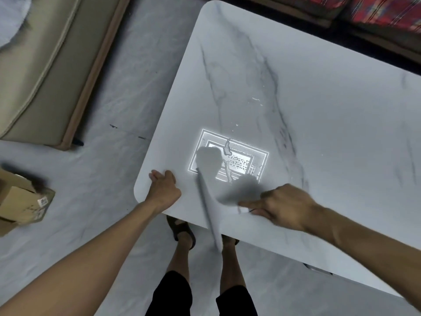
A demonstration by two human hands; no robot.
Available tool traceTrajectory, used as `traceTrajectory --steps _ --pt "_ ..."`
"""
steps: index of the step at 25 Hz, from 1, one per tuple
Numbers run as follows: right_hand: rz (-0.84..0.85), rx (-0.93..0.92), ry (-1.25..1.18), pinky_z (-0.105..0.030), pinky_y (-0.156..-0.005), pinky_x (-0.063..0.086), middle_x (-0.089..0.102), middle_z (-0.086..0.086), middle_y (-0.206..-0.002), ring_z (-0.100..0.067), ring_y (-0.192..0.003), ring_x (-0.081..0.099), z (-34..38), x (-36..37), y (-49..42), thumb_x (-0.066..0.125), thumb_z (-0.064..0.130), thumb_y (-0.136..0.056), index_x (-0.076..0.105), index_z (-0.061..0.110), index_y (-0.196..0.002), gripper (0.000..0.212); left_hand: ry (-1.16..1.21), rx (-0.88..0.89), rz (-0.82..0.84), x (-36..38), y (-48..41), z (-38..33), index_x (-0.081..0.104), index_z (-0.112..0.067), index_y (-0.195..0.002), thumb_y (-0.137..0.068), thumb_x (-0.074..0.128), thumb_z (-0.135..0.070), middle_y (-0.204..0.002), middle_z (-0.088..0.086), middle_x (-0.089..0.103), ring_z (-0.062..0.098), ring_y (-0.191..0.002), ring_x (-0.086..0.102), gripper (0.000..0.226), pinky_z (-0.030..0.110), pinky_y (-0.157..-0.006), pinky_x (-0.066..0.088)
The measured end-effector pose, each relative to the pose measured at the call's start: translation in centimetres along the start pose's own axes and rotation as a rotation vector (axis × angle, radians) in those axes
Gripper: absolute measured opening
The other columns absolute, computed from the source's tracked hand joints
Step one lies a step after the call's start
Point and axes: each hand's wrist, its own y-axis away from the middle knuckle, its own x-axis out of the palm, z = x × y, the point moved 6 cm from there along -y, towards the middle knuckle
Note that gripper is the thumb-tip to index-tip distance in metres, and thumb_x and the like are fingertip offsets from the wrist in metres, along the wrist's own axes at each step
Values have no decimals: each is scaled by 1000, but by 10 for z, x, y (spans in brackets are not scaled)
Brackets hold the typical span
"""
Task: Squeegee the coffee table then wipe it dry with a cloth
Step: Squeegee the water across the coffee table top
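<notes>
The white marble-patterned coffee table (319, 110) fills the right of the view. My right hand (282, 206) grips a white squeegee (211, 215). Its long blade, blurred by motion, lies across the table's near edge and sticks out past it. Water drops and small puddles (237, 160) lie ahead of the blade, in the bright reflection of a ceiling light. My left hand (164, 185) rests on the table's near left corner with fingers apart, holding nothing. No cloth is in view.
A beige sofa (45, 65) stands at the upper left on the pale floor. A cardboard box (20, 201) sits at the left edge. Red patterned cushions (382, 10) lie beyond the table's far side. My legs and sandalled feet (182, 231) are below the near edge.
</notes>
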Motion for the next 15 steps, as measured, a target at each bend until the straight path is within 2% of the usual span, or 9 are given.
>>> traceTrajectory --steps 2,3,5,8,12,14,15 --pt "180 -68 -32 -30 -65 38 69 0 -95 -27 -87 65 30 22 -30 28 47 -102 33 50 -143 41 6 -20 10 -1 -3 -2 37 -12 -101 -86 39 -2 -157 30 -3 36 -149 -5 17 41 -109 28" --pt "211 -97 -18 -29 -65 37 70 1 -97 -27 -89 65 40 27 -41 31 43 -103 34 49 -144 41 6 -31 11 -3 -4 -3 36 -11 -101 -87 41 -3 -157 30 -1 36 -149 -2 17 39 -107 29" --pt "176 -114 27 -31 -68 42 70 2 -102 -26 -94 65 37 23 -50 32 42 -103 34 49 -143 40 -8 -48 15 -6 -5 -5 36 -12 -101 -87 42 -3 -157 29 2 36 -149 2 18 38 -107 29" --pt "197 -34 36 -34 -81 47 67 4 -114 -26 -103 63 -3 14 -27 26 46 -103 28 56 -142 40 -45 -70 5 -7 -1 -8 35 -12 -102 -86 40 0 -157 30 3 37 -148 5 20 38 -104 31" --pt "173 128 54 -30 -73 44 66 8 -108 -22 -95 64 -58 -7 18 20 50 -101 20 64 -139 40 -38 -70 23 -7 3 -9 37 -11 -101 -84 40 1 -155 30 9 37 -146 15 22 34 -94 34" --pt "173 200 82 -28 -67 39 66 9 -102 -20 -90 64 -71 -18 37 13 53 -99 21 64 -139 41 6 -64 -6 -10 5 -7 40 -12 -99 -80 42 1 -147 26 27 36 -135 34 23 33 -86 36" --pt "141 212 111 -26 -63 37 67 10 -98 -18 -87 65 -72 -25 43 8 56 -97 24 64 -138 45 50 -55 -58 -14 7 -4 41 -13 -96 -79 43 0 -135 23 42 35 -119 46 21 32 -79 38"
